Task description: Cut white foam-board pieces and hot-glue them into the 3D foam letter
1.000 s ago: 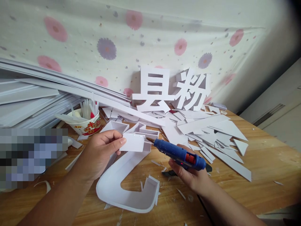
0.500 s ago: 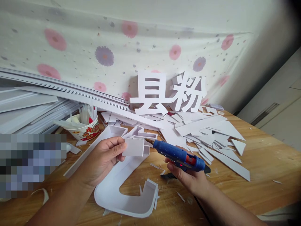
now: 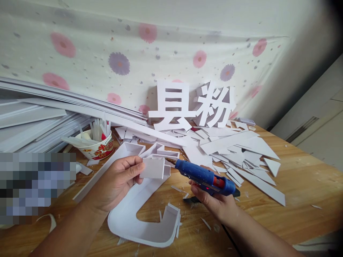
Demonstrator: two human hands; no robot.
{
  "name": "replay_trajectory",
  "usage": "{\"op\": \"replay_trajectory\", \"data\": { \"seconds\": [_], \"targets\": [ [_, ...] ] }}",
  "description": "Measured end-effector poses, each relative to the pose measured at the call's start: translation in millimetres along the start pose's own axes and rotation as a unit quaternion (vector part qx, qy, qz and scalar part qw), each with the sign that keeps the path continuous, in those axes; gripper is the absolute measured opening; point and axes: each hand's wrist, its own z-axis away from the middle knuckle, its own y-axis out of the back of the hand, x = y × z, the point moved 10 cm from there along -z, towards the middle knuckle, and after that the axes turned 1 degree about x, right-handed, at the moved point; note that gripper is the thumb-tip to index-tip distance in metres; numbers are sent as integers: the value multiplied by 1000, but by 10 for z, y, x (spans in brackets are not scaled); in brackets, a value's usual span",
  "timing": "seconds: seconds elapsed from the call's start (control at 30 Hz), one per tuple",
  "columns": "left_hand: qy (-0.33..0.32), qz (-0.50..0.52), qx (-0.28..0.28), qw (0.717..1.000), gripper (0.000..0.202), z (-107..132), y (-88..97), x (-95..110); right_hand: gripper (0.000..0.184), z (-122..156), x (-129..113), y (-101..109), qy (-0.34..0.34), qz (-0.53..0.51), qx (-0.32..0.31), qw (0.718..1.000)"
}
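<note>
Between the thumb and fingers of my left hand (image 3: 122, 180) is a small white foam board piece (image 3: 153, 168), held up over the table. My right hand (image 3: 211, 198) is wrapped round a blue hot glue gun (image 3: 205, 176) with a small red light. The gun's nozzle points left, at or very close to the piece's upper right corner; contact is hard to tell. Below my hands lies a white hollow letter form (image 3: 120, 226) with raised walls and a curved end. Its upper part is partly hidden by my left hand and the piece.
Two finished white characters (image 3: 171, 103) stand against the flowered cloth (image 3: 93, 53). White offcuts (image 3: 241, 150) cover the table's back right. A paper bowl (image 3: 99, 150) of glue sticks stands left, beside stacked white strips (image 3: 32, 121). A black cord runs below my right hand.
The glue gun and my right hand have shifted very slightly right and down. The foam board piece has barely moved in my left hand.
</note>
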Motion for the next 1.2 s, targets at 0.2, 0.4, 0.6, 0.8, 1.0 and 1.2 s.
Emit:
{"op": "replay_trajectory", "data": {
  "seconds": [0.2, 0.4, 0.6, 0.8, 1.0, 1.2],
  "targets": [
    [-8, 1, -5, 1000, 23, -24, 12, -1, 19, -23, -56, -27, 1, 13, -15, 1000],
    [-8, 16, -1, 1000, 22, -38, 48, -23, 20, -15, -61, -57, -4, 13, -37, 999],
    [-1, 33, 7, 999, 23, -35, 53, -22, 19, -11, -131, -69, 15, 28, -46, 998],
    [-3, 40, 12, 999, 22, -41, 79, -31, 22, -25, -179, -91, 35, 34, -48, 998],
    [-16, 52, 21, 998, 22, -38, 84, 16, 21, -10, -221, -87, 51, 47, -44, 997],
    [-18, 62, 21, 998, 23, -38, 69, 31, 19, -19, -243, -91, 49, 47, -48, 996]
  ]
}}
